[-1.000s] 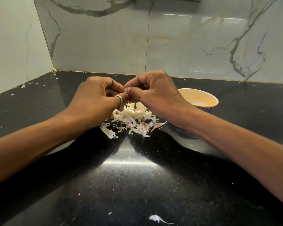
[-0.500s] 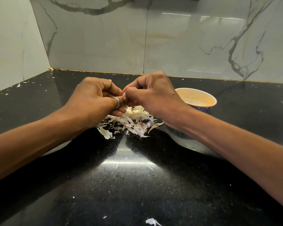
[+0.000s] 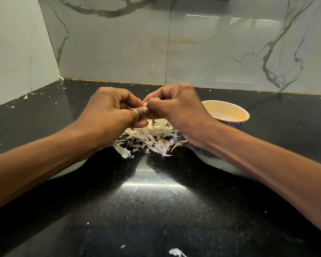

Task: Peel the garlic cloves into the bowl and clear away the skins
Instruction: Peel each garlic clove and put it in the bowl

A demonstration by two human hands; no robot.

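Both hands meet above a heap of pale garlic skins (image 3: 152, 138) on the black counter. My left hand (image 3: 111, 110), with a silver ring on the thumb, and my right hand (image 3: 176, 106) pinch a small garlic clove (image 3: 145, 104) between their fingertips; only a white sliver of it shows. An orange-lined bowl (image 3: 228, 114) with a blue outside stands just right of my right hand. Its contents are hidden from here.
The black speckled counter (image 3: 156, 210) runs into a corner of marble wall tiles (image 3: 119, 52) at the back and left. Loose skin scraps lie at the front edge (image 3: 176, 252) and along the far left (image 3: 25, 97).
The hands stay together over the skin heap, with the fingertips shifting slightly on the clove. The view has tilted a little.
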